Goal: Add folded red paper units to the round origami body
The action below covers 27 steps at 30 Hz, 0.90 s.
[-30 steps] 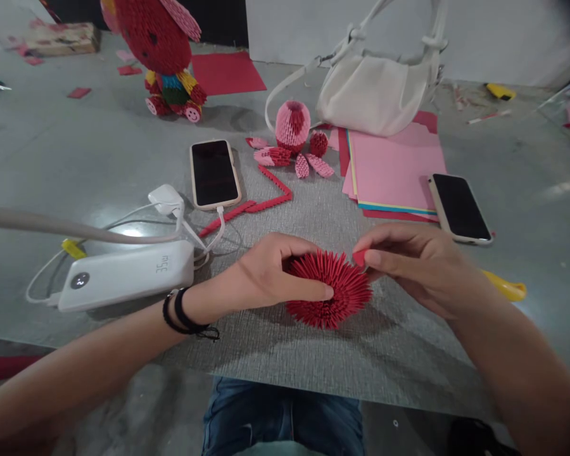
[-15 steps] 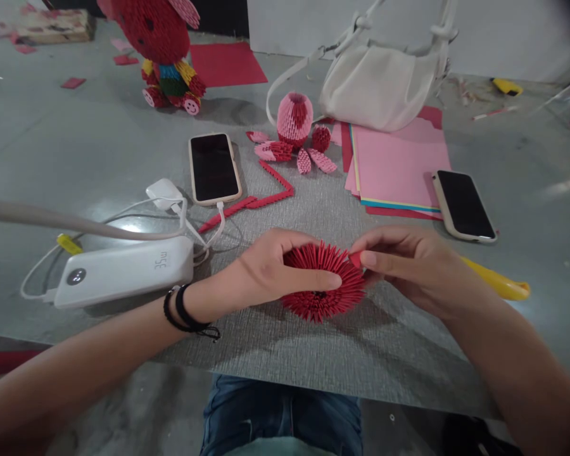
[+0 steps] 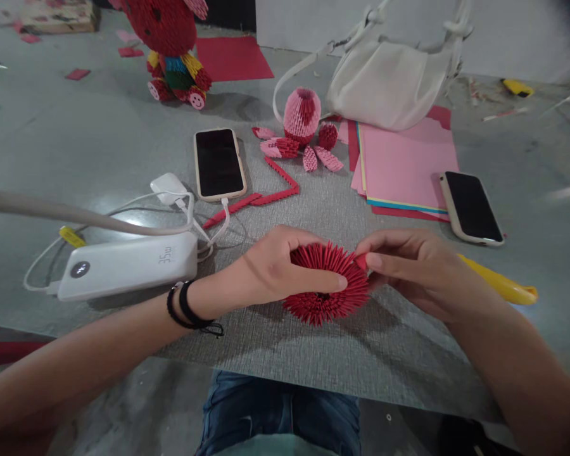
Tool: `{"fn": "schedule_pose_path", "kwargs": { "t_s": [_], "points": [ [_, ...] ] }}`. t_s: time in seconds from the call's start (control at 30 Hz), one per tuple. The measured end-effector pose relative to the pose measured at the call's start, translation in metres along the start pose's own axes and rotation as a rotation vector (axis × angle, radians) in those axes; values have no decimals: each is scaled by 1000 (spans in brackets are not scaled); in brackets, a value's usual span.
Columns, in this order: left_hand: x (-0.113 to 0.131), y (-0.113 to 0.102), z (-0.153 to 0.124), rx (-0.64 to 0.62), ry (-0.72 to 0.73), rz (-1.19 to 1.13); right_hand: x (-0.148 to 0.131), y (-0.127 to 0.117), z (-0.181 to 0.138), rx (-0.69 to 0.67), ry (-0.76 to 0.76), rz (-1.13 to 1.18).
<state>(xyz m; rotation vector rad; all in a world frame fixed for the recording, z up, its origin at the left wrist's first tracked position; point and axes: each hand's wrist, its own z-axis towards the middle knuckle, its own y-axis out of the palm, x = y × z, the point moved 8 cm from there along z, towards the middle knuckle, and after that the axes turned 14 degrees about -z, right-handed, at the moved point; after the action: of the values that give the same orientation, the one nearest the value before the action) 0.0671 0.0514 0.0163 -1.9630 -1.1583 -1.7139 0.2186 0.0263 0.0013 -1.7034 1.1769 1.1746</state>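
Observation:
A round, spiky red piece of 3D origami (image 3: pixel 330 307), built of many folded paper units round a dark centre hole, is held just above the grey table near its front edge. My left hand (image 3: pixel 285 269) grips it from the left, thumb across the top and fingers behind the far rim. At its right rim, my right hand (image 3: pixel 411 266) pinches a small folded red paper piece (image 3: pixel 361 260) between thumb and forefinger. The piece touches or nearly touches the spikes. The other right fingers curl beneath, partly hidden.
Beyond my hands lie chained red paper units (image 3: pixel 280 197), a pink-and-red origami body (image 3: pixel 302 117) with loose parts, a phone (image 3: pixel 219 163) cabled to a power bank (image 3: pixel 128 266), coloured paper (image 3: pixel 408 168), another phone (image 3: pixel 472 208), a yellow tool (image 3: pixel 501 282), a white bag (image 3: pixel 389 82) and a red origami figure (image 3: pixel 178 69).
The whole scene sits slightly further right as the camera shifts. Both hands keep their grips, and the small red piece stays at the right rim.

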Motion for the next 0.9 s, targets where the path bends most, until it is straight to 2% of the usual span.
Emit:
{"fn": "schedule_pose_path", "kwargs": {
  "t_s": [0.3,0.67,0.9],
  "points": [
    [-1,-1,1,-30,-24,29,5,2,0,-54,12,21],
    [-12,2,2,-59,-92,-120,3,5,-3,-112,59,37],
    [-11,3,1,-59,-112,-116,3,6,-2,-124,46,36]
  ]
}}
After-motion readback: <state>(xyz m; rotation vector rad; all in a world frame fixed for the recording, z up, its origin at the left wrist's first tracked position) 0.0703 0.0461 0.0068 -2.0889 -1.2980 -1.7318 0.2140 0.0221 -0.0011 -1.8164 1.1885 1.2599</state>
